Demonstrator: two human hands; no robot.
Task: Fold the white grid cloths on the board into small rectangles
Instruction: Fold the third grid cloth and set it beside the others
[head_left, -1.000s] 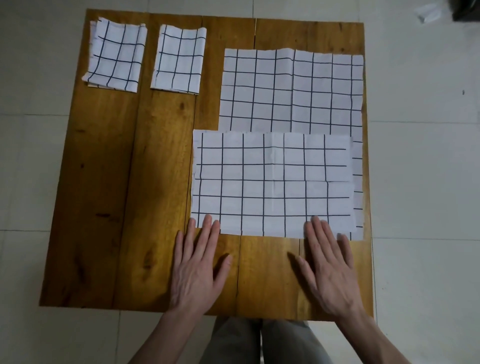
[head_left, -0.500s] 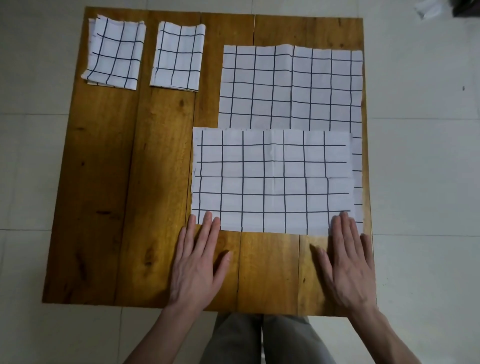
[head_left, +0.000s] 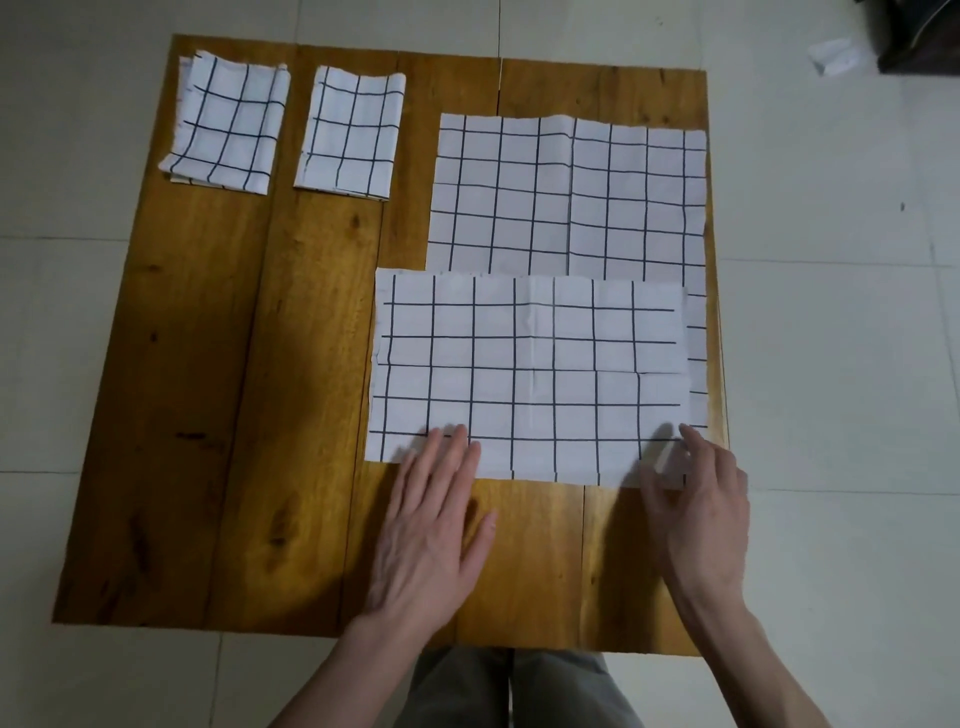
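A white grid cloth folded in half (head_left: 530, 374) lies on the right half of the wooden board (head_left: 234, 415). Its near edge is under my fingertips. My left hand (head_left: 431, 530) rests flat, fingers apart, on the cloth's near-left part. My right hand (head_left: 701, 509) pinches the near-right corner, which is slightly lifted and blurred. A larger unfolded grid cloth (head_left: 571, 192) lies beneath and behind it. Two small folded grid rectangles sit at the far left, one at the corner (head_left: 226, 124), the other (head_left: 350, 132) to its right.
The board lies on a pale tiled floor (head_left: 841, 364). The unfolded cloth reaches the board's right edge. A white scrap (head_left: 836, 54) and a dark object (head_left: 919, 36) lie on the floor at the far right. My legs show below the board's near edge.
My left hand slid a little right onto the cloth's near edge. My right hand moved right to the near-right corner and closed its fingers on it, lifting it slightly.
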